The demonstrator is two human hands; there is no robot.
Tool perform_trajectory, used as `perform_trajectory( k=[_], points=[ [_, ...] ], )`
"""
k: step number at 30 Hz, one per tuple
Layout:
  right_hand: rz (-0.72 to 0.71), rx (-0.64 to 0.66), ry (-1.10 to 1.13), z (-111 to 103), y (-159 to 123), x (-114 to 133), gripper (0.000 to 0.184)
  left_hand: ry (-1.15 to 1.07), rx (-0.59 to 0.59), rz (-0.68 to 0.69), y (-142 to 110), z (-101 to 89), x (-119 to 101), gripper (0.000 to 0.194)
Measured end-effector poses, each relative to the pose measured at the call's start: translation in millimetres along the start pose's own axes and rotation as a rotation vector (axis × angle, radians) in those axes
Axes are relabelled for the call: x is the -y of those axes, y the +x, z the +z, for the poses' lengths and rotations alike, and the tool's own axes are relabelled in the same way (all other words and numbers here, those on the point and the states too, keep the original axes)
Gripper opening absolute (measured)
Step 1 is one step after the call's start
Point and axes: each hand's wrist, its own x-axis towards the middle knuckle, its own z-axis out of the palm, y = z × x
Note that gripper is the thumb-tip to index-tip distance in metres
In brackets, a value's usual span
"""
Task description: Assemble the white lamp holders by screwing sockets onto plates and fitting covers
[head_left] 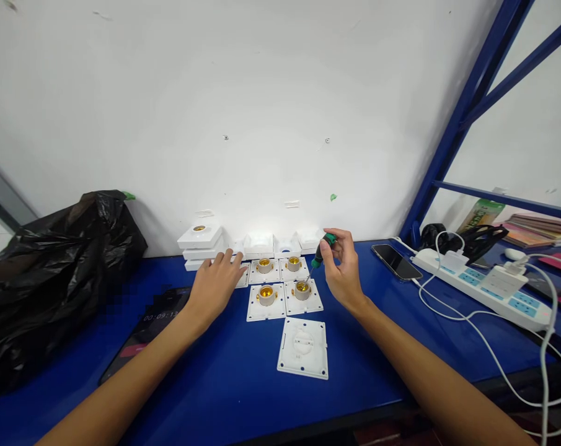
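Note:
My right hand [340, 263] grips a screwdriver [317, 257] with a green and black handle. Its shaft slants down to the brass-lined lamp socket [302, 290] on the near right white square plate [312, 303]. Fingers apart, my left hand [219, 279] is palm down by the partly covered plate [243, 277] at the left of the back row; whether it touches that plate I cannot tell. Three more sockets are on plates: one at the near left [266, 295] and two behind [264, 266] [294, 264]. A plate without a socket [303, 347] lies nearest me.
White square housings [200, 238] are stacked at back left, with more housings [258, 244] along the wall. A black plastic bag [61, 272] and a tablet-like timer screen [145, 328] are left. Right are a phone [396, 261], power strip [485, 288], white cables and a blue frame [452, 124].

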Motion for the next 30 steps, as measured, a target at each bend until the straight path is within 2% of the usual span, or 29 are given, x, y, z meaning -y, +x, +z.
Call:
perform_trajectory(
  k=[2, 4, 6, 8, 13, 18, 21, 24, 26, 30],
  points=[
    [0.003, -0.005, 0.002, 0, 0, 0, 0.022, -0.111, -0.114, 0.084, -5, -1.5, -11, 0.034],
    [0.004, -0.006, 0.009, 0, 0, 1, 0.023, -0.268, -0.162, 0.226, -10, -1.8, -23, 0.034],
    [0.005, -0.003, 0.016, 0, 0, 1, 0.022, -0.298, -0.159, 0.338, -16, -2.0, -33, 0.034],
    [0.010, 0.000, 0.024, 0, 0, 2, 0.022, -0.285, -0.096, 0.393, -21, -3.0, -37, 0.029],
    [0.023, -0.019, 0.058, -2, 2, 2, 0.022, -0.279, 0.041, 0.359, -35, -8.1, -18, 0.022],
    [0.013, -0.015, 0.049, -2, 2, 2, 0.021, -0.179, 0.042, 0.289, -48, -8.9, 10, 0.025],
    [0.014, -0.015, 0.032, -2, 3, 2, 0.021, -0.156, 0.038, 0.243, -49, -12.0, 13, 0.026],
    [0.014, -0.018, 0.023, -2, 3, 2, 0.022, -0.218, -0.010, 0.246, -41, -17.3, -5, 0.022],
    [0.019, -0.023, 0.021, -2, 3, 1, 0.022, -0.349, 0.009, 0.315, -30, -19.2, -25, 0.023],
    [0.038, -0.090, -0.018, -2, 5, 0, 0.022, -0.623, 0.004, 0.365, 0, -15.1, -66, 0.038]
  ],
)
